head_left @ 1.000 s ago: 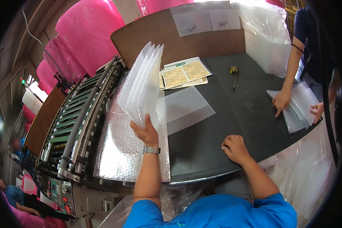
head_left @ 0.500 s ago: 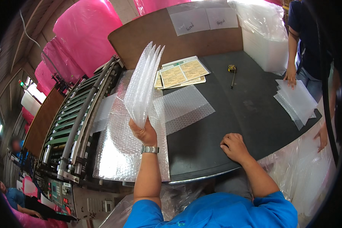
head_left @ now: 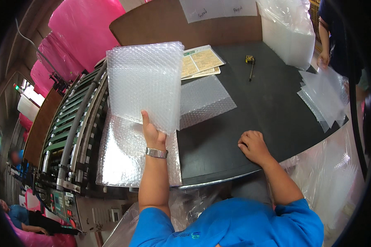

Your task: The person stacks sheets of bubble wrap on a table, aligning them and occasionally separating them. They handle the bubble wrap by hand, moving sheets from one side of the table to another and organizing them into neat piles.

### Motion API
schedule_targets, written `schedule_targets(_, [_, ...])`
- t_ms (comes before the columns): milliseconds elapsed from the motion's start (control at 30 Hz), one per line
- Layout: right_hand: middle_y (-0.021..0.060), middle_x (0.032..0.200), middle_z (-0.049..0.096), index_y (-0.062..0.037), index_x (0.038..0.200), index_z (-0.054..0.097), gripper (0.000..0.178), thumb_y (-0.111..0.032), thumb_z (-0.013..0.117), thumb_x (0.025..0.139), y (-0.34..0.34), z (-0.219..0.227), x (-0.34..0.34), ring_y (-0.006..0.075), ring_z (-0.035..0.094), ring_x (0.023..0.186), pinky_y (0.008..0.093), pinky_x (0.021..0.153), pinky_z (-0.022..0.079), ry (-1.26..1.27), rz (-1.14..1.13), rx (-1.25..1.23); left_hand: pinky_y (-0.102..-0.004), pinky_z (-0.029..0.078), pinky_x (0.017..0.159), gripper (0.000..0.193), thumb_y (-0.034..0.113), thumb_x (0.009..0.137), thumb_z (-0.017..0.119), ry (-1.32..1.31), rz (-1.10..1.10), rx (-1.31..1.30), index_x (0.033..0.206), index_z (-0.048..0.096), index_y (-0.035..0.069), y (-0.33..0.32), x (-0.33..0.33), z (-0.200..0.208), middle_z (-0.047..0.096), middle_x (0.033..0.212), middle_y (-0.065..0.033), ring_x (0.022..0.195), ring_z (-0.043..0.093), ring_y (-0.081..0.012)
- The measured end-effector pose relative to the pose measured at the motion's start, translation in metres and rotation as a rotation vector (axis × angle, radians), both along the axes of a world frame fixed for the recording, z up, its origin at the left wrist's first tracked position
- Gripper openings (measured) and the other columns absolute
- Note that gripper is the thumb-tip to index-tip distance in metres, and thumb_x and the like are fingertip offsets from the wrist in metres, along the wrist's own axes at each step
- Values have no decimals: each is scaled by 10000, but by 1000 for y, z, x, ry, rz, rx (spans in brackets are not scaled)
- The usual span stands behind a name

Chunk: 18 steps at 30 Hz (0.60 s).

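Note:
My left hand (head_left: 153, 133) grips a small stack of clear bubble wrap bags (head_left: 146, 82) by the lower edge, thumb on the near face. The stack is raised above the left of the table, its broad face toward me. Beneath it lies a shiny silvery bubble sheet (head_left: 130, 154). A single bubble wrap bag (head_left: 208, 103) lies flat on the black table (head_left: 214, 152), partly behind the stack. Close to the front edge, my right hand (head_left: 253, 146) rests on the table with fingers curled in and nothing visible in them.
A roller conveyor (head_left: 76, 127) runs along the left. Printed cards (head_left: 204, 59) and a yellow tape measure (head_left: 250, 60) lie farther back. At right, another person's hand (head_left: 324, 59) is by fanned bags (head_left: 323, 96). A tall wrapped stack (head_left: 286, 39) stands behind, beside a brown board (head_left: 152, 26).
My left hand has turned the bubble wrap bags from edge-on to face-on. The other person's hand has lifted from the fanned bags. My right hand stays on the table.

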State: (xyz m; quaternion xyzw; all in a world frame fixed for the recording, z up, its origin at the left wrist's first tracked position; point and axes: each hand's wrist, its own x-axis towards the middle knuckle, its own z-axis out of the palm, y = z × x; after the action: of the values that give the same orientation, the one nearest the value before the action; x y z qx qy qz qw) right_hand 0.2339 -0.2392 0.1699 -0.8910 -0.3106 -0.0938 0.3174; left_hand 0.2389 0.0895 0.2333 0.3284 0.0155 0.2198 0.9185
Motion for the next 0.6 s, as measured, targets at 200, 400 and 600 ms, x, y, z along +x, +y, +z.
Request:
schedule_targets(200, [58,894,508,-83,799,581,84,-140,588,738,1,0,-1,240,459,951,375,896,306,-13,-15,6,-430,383,935,537,392,905,370,51,-54,-109,1257,323,-10,4,1,-3,397,1266,-179,1117,430,-323])
schedule_targets(400, [58,882,507,-78,792,577,103,-158,601,733,1,0,0,246,463,940,371,889,312,-37,-19,20,-428,393,928,546,395,900,380,65,-46,-104,1261,315,-9,0,0,1,402,1259,-178,1120,427,-322])
schedule_targets(600, [94,1084,490,-65,1090,494,517,-359,666,702,-6,6,-2,260,429,1073,369,971,258,225,51,188,-460,419,891,529,356,874,471,99,-114,39,1228,343,-16,-20,2,-6,430,1216,-190,1071,469,-325])
